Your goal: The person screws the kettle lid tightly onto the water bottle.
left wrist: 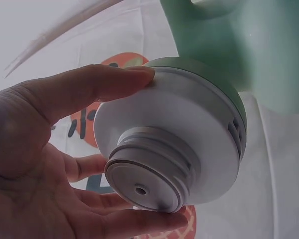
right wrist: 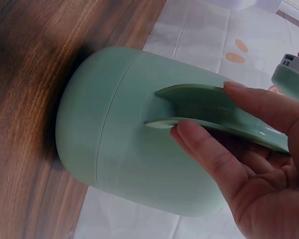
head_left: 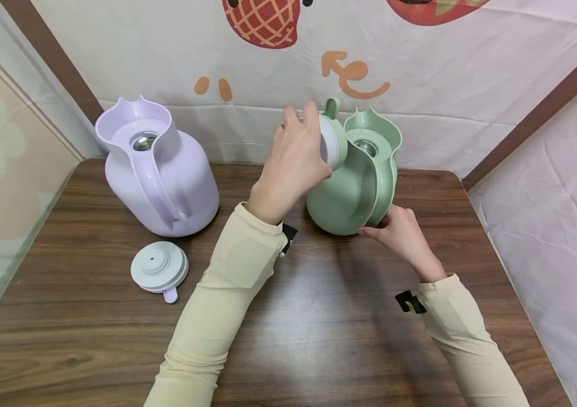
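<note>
My left hand [head_left: 291,155] holds a round stopper lid [left wrist: 209,124] by its edge, beside the mouth of the green vacuum jug [head_left: 336,203]. This lid is turned on its side, its pale underside with a ridged plug facing my palm and its green top facing the jug. A green tab [head_left: 332,107] sticks up from it. The green jug stands upright with its inner opening uncovered. Thumb and fingers of my right hand [head_left: 403,234] pinch the two edges of the jug's handle [right wrist: 204,102] near its lower end.
To the left stands a lilac vacuum jug [head_left: 189,169], its mouth uncovered. Its lilac-tabbed lid [head_left: 158,268] lies upside down in front of it on the wooden table [head_left: 309,339]. A printed cloth [head_left: 156,51] hangs close behind both jugs.
</note>
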